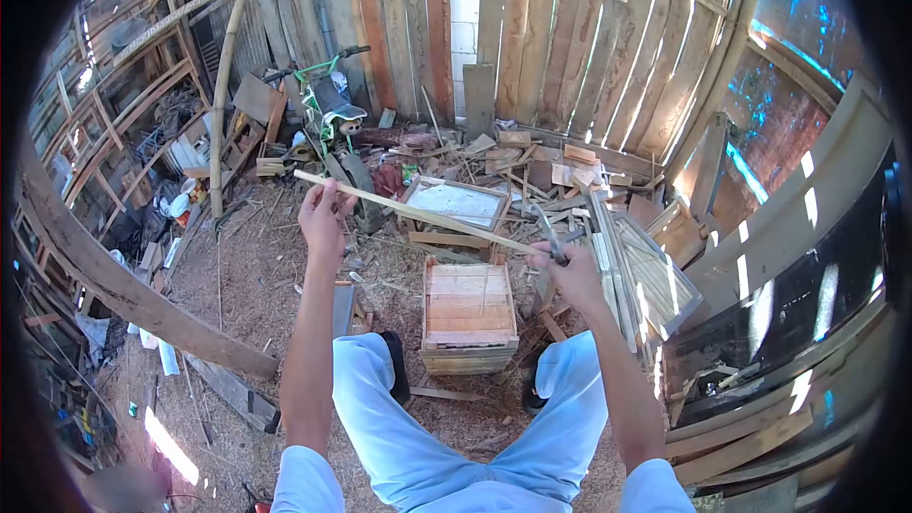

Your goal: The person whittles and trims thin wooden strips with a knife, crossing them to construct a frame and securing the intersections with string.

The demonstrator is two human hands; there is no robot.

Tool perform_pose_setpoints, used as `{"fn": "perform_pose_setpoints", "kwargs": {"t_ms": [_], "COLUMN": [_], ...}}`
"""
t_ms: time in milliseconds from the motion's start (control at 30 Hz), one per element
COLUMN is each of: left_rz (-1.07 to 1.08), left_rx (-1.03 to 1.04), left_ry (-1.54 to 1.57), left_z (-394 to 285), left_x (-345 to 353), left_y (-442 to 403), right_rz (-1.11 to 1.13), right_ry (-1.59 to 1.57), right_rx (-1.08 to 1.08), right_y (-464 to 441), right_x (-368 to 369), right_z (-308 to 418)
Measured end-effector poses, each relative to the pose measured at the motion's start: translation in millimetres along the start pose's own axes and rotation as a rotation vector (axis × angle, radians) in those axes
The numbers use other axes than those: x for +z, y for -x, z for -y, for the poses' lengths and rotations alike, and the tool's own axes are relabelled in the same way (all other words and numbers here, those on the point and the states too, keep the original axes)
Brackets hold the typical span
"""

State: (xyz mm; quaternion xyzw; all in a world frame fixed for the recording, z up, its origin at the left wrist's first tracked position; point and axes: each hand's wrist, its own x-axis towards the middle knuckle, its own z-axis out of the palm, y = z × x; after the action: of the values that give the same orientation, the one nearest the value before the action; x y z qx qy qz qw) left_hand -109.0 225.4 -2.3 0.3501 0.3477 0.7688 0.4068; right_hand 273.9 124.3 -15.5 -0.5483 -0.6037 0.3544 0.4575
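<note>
Centrally, a wooden box (469, 363) stands on the ground, flat boards (467, 306) lying side by side within its raised rim. Beyond the box lies a shallow wooden frame (458, 201) with a white panel inside. A long, thin wood strip (427, 216) is held up towards the box's far side, its long axis slanting from far left to nearer right. The left hand (323, 218) pinches it near its left end; the right hand (573, 277) grips the other end plus a metal tool (548, 228).

From centre view, my left hand (325, 220) pinches at nine o'clock, my right hand (576, 277) curls closed near four, bare forearms (309, 351) stretched forward.
</note>
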Motion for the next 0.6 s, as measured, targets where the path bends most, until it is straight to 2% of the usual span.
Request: {"fn": "perform_pose_setpoints", "kwargs": {"t_ms": [233,267,300,367,433,500,567,600], "left_rz": [-0.122,0.026,0.023,-0.524,0.221,0.593,0.794,0.783], "left_rx": [-0.233,-0.321,-0.325,0.099,0.547,-0.012,0.136,0.126], "left_ry": [0.076,-0.216,-0.214,-1.372,-1.404,-0.633,-0.537,-0.535], "left_z": [74,90,116,165,112,100,68,56], "left_x": [-30,-45,-43,-15,21,65,100,109], "left_y": [2,-2,5,33,75,101,129,135], "right_rz": [-0.106,-0.163,-0.219,-0.232,-0.24,-0.219,-0.182,-0.153], "right_ry": [-0.254,-0.206,-0.159,-0.057,0.044,0.15,0.195,0.237], "right_rx": [0.084,0.014,-0.056,-0.07,-0.086,-0.281,-0.286,-0.295], "right_y": [1,0,0,0,-3,-5,-6,-6], "right_x": [-10,-9,-8,-6,-3,4,10,13], "right_z": [25,28,32,39,45,46,50,51]}}
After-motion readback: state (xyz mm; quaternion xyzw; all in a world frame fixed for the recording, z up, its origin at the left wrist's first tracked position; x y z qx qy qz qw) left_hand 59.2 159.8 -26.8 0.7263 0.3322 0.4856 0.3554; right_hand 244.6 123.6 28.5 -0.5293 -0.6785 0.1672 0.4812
